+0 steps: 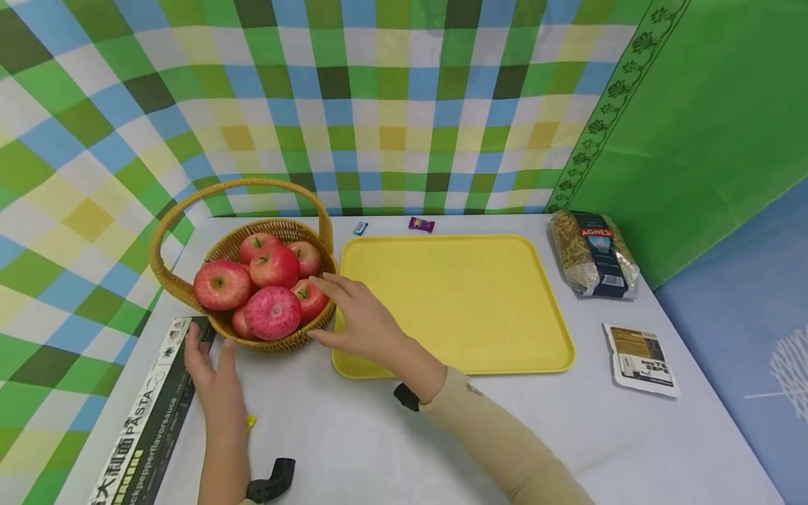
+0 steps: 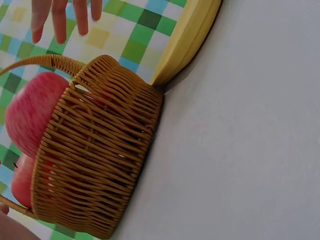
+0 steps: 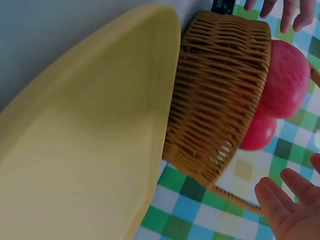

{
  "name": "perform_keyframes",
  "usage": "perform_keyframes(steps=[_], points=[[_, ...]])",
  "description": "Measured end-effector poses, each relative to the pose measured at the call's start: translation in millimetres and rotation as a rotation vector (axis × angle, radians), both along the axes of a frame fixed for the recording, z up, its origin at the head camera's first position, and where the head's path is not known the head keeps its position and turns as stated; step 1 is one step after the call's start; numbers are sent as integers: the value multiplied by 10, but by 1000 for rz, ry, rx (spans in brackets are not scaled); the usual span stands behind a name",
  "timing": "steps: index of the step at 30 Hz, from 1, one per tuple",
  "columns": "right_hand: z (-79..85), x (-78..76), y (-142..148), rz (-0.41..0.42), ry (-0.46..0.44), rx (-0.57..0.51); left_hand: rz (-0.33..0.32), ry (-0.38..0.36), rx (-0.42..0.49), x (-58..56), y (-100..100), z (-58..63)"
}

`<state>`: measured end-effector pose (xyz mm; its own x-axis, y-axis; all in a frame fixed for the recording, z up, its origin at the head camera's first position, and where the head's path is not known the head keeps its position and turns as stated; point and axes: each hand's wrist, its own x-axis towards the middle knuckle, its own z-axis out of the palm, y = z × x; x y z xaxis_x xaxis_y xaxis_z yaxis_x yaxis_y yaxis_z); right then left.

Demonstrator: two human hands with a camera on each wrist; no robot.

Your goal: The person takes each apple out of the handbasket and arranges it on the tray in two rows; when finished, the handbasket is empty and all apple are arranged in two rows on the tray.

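Note:
A wicker basket (image 1: 284,344) with a tall arched handle holds several red apples (image 1: 222,285) at the left of the table. My right hand (image 1: 362,319) is at the basket's right side, fingers spread and relaxed, the fingertips overlapping the rim and an apple in the head view. At the front left, my left hand (image 1: 217,382) points up toward the basket with thumb and fingers apart. Nothing lies in either hand. In the right wrist view the right hand's fingers (image 3: 272,200) show beside the handle, holding nothing.
A yellow tray (image 1: 454,305) sits right of the basket. A long pasta box (image 1: 151,414) lies at the left edge. On the right are an AGNESI pasta bag (image 1: 593,254) and a white-edged pouch (image 1: 642,360). Two small wrapped sweets, one purple (image 1: 421,224), one blue (image 1: 360,229), lie behind the tray.

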<state>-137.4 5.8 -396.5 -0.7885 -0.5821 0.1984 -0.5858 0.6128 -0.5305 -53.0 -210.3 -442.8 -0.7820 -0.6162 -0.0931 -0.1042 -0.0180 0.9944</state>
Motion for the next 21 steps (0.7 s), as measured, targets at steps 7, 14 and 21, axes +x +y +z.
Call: perform_keyframes(steps=[7, 14, 21], points=[[-123, -42, -350, 70, 31, -54, -4, 112, 248, -109, 7, -92], [-167, -45, -568, 80, 43, -88, -36, 177, 275, -178, 21, -157], [-213, -43, -683, 47, 2, -80, -15, 172, 321, -194, 34, -181]])
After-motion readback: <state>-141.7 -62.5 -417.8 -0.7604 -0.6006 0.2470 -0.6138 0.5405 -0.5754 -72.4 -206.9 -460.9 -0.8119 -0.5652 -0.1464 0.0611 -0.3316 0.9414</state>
